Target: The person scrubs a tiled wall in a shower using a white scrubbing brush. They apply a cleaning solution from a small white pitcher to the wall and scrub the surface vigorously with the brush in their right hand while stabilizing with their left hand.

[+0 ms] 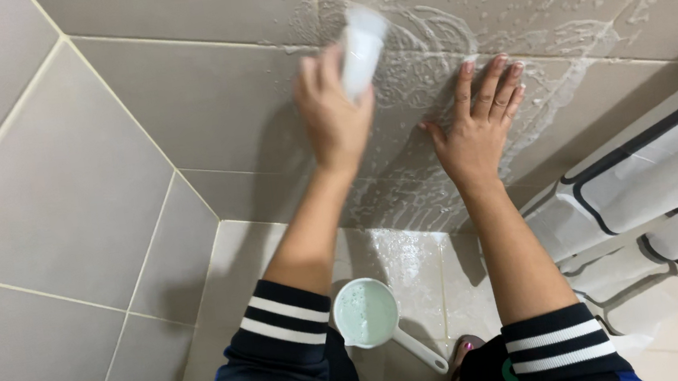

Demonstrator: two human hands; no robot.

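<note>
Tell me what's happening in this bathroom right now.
A person is scrubbing a soapy tiled wall. The left hand grips a white scrubber, blurred as if moving, against the suds. The right hand is pressed flat on the wet tile, fingers spread. On the floor below stands a pale green dipper holding water, and a black-and-white shower curtain hangs at the right.

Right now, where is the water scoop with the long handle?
In the head view, the water scoop stands on the wet floor low in the middle, between the person's two forearms, below the soapy wall tiles.
</note>
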